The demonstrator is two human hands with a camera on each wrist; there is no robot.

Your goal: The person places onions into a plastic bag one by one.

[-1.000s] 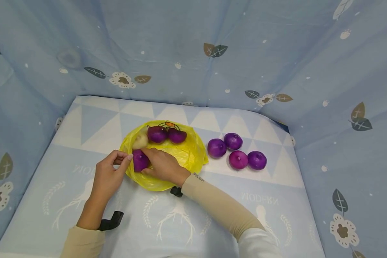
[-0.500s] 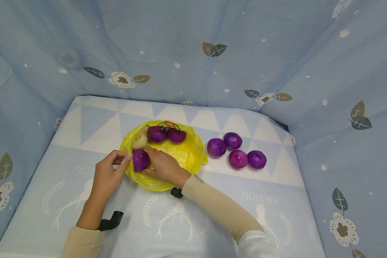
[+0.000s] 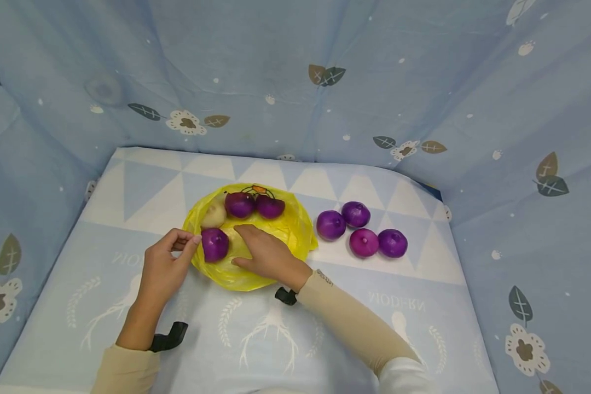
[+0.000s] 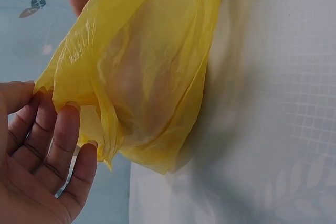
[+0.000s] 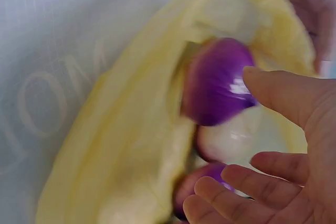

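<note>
A yellow plastic bag lies spread wide on the table, its mouth facing up. My left hand pinches the bag's left rim between thumb and fingers, as the left wrist view shows. Inside, close to that rim, sits a purple onion with a flat cut-looking side. My right hand hovers over the bag just right of this onion, fingers extended and holding nothing. Behind the onion are a pale round vegetable and two more purple onions, one left and one right.
Several whole purple onions stand grouped on the table to the right of the bag. A patterned cloth covers the table, and blue printed curtains hang around its back and sides.
My right hand has let go of the purple onion by the left rim and drawn back to the right. The left hand stays at the bag's rim.
</note>
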